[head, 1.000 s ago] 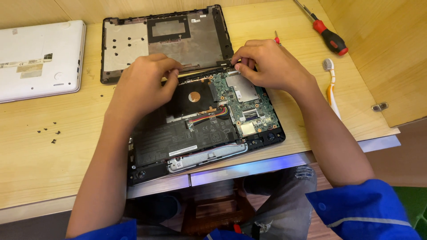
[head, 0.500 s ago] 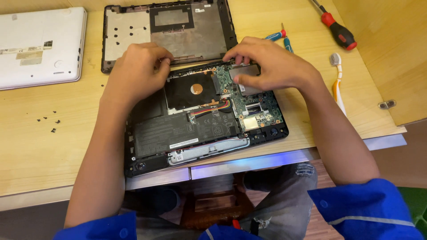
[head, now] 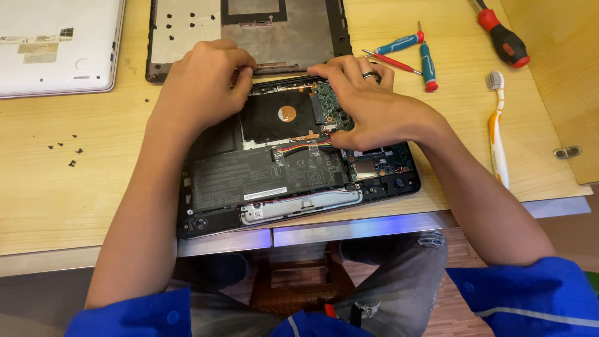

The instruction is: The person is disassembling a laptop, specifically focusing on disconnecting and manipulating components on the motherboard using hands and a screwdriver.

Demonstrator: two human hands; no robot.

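An opened black laptop base lies at the table's front edge, showing a flat black battery, a black drive with a copper disc and a green circuit board. My left hand rests on the base's far left edge, fingers curled at the hinge. My right hand, a ring on one finger, presses flat on the green board, fingertips at the far edge and thumb by the coloured wires. What the fingertips pinch is hidden.
The laptop's removed bottom cover lies behind it. A white closed laptop sits far left. Several small black screws are scattered left. Two small blue screwdrivers, a red-handled screwdriver and a toothbrush lie right.
The camera view shifted up and closer. My right hand slid left and down over the green board; my left hand stayed at the far left edge.
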